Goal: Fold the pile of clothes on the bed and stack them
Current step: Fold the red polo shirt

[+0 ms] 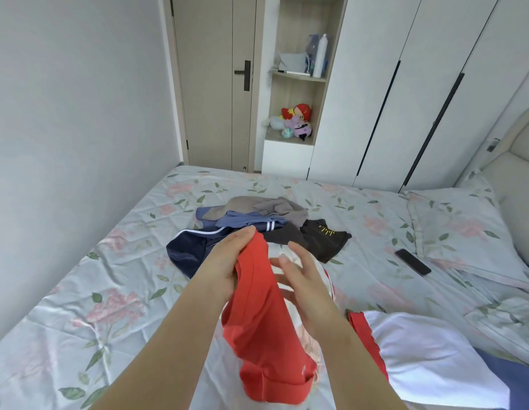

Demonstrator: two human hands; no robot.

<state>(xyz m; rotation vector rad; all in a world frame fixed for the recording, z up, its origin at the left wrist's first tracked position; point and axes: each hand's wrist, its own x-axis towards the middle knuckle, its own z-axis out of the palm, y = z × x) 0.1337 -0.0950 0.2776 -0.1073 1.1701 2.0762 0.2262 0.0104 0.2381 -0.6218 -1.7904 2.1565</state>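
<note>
left hand [227, 261] pinches top of red-and-white shirt [263, 327] | shirt hangs lengthwise toward near edge of bed [109, 291] | right hand [298, 279] fingers spread, just beside, nearer its white part | pile [257, 223] mid-bed beyond

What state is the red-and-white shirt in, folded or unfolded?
Unfolded: the shirt hangs bunched from the left hand, rumpled over the bed.
</note>
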